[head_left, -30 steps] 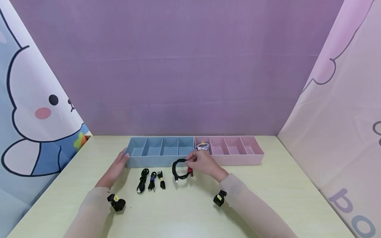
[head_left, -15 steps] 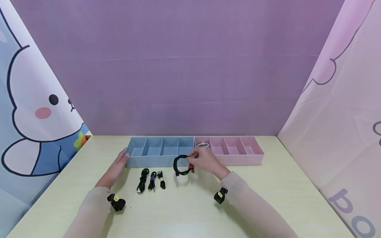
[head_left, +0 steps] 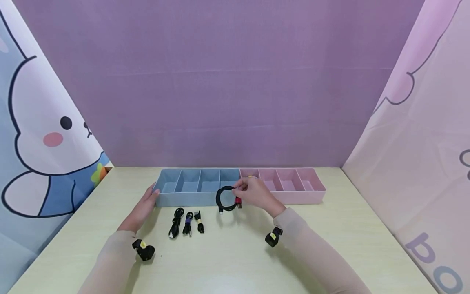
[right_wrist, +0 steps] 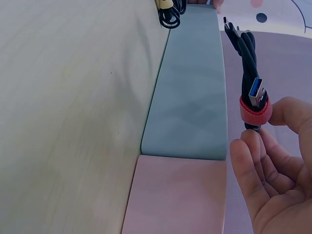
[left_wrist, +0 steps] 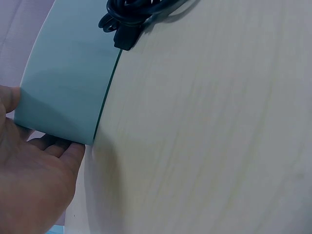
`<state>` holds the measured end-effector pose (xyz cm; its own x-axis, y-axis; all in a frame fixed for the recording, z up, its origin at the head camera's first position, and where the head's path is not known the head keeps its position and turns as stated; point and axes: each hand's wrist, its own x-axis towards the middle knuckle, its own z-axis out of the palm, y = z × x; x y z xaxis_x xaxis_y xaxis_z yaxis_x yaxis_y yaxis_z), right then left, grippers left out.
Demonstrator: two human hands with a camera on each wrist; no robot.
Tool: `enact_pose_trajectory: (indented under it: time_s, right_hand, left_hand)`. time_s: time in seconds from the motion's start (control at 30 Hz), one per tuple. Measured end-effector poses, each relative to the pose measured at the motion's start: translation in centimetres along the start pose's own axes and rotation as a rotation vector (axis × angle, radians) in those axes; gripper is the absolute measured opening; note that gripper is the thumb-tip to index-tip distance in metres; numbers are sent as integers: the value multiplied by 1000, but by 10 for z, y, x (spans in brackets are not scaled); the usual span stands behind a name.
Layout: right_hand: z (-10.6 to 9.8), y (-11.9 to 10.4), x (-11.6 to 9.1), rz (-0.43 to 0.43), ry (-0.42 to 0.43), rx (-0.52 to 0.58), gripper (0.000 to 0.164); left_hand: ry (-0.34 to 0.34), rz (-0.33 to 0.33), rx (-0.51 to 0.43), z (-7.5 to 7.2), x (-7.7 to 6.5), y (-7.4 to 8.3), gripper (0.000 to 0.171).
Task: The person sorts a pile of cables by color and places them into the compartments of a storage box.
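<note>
My right hand [head_left: 255, 195] pinches a coiled black USB cable [right_wrist: 250, 63] near its red strap [right_wrist: 256, 111], its metal USB plug facing outward in the right wrist view. In the head view this coil hangs in front of the blue divided box [head_left: 191, 200], at the height of its front rim and close to where the pink divided box [head_left: 293, 198] adjoins it. At the blue box's left end, my left hand [head_left: 141, 207] holds on with the thumb at the top edge and the fingers curled against the end wall.
Three bundled black cables lie in front of the blue box: a longer one [head_left: 176, 223], one with a purple tie [head_left: 188, 224] and one with a yellow tie [head_left: 199, 222]. A purple backdrop [head_left: 227, 81] stands right behind the boxes.
My right hand has lifted the black USB cable and carried it slightly right and toward the boxes, now covering most of the white cable in the pink box. My left hand stays put.
</note>
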<state>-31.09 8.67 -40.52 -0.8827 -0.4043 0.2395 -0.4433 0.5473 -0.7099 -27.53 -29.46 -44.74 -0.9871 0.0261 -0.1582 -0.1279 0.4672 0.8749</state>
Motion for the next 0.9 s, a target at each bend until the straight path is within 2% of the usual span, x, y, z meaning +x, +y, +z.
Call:
enact_pose_trajectory:
  time_s: [0.37,0.9]
  right_hand:
    - [-7,1,5,-7,11,56,12]
    - [-14,2,14,11,66,55,15]
  left_hand:
    - [-1,13,0,0,-1,1,79]
    - [6,-7,7,0,0,1,79]
